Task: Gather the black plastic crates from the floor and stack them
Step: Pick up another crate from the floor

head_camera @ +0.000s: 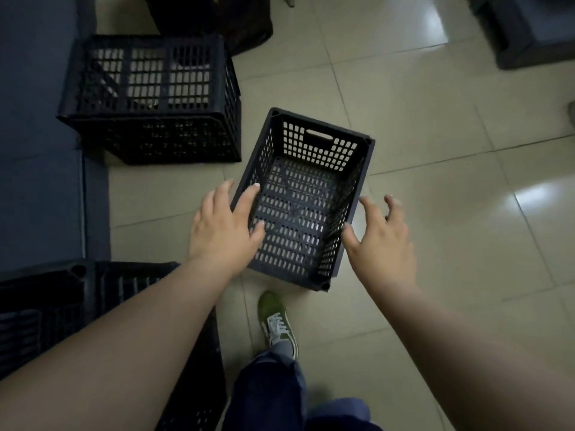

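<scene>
A small black slotted crate sits upright on the tiled floor in the middle of the view, its opening facing up and nothing inside. My left hand hovers over its left rim with fingers spread, its fingertips at or just above that wall. Beside the crate's right wall, my right hand is spread open and holds nothing. A bigger black crate, which looks like a stack, stands at the upper left. Another black crate lies at the lower left, partly hidden by my left forearm.
A dark blue wall or panel runs along the left side. A dark object stands behind the big crate, and a grey unit fills the top right corner. My foot in a green shoe is just below the small crate.
</scene>
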### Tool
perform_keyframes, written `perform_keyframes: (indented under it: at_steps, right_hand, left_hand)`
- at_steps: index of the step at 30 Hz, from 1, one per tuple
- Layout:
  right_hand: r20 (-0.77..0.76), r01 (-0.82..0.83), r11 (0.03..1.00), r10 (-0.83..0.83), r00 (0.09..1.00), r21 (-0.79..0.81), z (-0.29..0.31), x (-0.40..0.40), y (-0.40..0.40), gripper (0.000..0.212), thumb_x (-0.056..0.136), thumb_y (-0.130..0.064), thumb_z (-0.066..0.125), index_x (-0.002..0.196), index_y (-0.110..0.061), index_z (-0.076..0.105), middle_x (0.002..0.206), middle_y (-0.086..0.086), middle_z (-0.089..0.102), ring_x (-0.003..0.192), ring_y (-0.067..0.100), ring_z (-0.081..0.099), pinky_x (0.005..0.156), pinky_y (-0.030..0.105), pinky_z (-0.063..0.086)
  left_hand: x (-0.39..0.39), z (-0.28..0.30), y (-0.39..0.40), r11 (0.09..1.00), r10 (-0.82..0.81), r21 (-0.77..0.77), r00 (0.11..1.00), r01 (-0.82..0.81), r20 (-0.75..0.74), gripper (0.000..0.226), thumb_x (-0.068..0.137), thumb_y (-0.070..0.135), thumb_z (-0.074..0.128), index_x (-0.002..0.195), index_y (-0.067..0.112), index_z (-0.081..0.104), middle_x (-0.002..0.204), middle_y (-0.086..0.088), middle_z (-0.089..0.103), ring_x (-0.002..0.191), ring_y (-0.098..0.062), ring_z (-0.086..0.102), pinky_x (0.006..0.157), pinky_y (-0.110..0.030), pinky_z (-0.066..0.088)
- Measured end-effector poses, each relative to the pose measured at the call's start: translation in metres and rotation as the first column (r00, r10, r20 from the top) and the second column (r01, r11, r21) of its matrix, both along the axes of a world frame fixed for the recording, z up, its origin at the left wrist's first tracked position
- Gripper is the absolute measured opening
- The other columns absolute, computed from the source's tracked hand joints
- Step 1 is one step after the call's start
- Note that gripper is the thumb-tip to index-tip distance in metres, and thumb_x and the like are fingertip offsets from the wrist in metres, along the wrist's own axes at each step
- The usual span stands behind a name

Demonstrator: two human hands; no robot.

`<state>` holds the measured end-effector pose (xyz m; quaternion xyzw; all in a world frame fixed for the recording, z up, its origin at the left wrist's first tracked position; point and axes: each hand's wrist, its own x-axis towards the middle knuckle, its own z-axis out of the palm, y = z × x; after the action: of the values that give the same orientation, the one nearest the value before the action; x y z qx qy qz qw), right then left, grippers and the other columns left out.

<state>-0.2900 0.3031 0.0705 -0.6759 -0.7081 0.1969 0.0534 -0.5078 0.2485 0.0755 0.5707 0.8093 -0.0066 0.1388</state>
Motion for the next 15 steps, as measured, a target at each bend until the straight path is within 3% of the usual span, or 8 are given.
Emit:
perform_keyframes:
  at_steps: [8,15]
  right_hand:
    - [-0.025,0.024,0.996,-0.027,0.999,-0.087,-0.025,-0.04,0.102,0.058,0.089,-0.042,0.051,0.142,-0.031,0.029,0.152,0.008,0.018,0.129,0.03,0.035,0.098,0.045,0.037]
    - [0.013,-0.014,0.98,0.018,1.0,-0.201,-0.09,-0.048,0.174,0.063,0.089,-0.043,0.052,0.144,-0.032,0.024,0.154,0.009,0.011,0.137,0.03,0.025,0.104,0.045,0.033]
  left_hand:
    - [-0.037,-0.025,0.109,0.997,-0.063,-0.046,0.997,0.06,-0.048,0.069,0.086,0.052,0.049,0.146,0.033,0.02,0.153,-0.008,0.015,0.136,-0.029,0.018,0.108,-0.046,0.024]
    - [-0.057,-0.081,0.178,0.995,-0.019,-0.095,0.999,0.015,-0.04,0.075,0.084,0.055,0.049,0.147,0.034,0.015,0.153,-0.009,0.012,0.136,-0.029,0.018,0.107,-0.048,0.028]
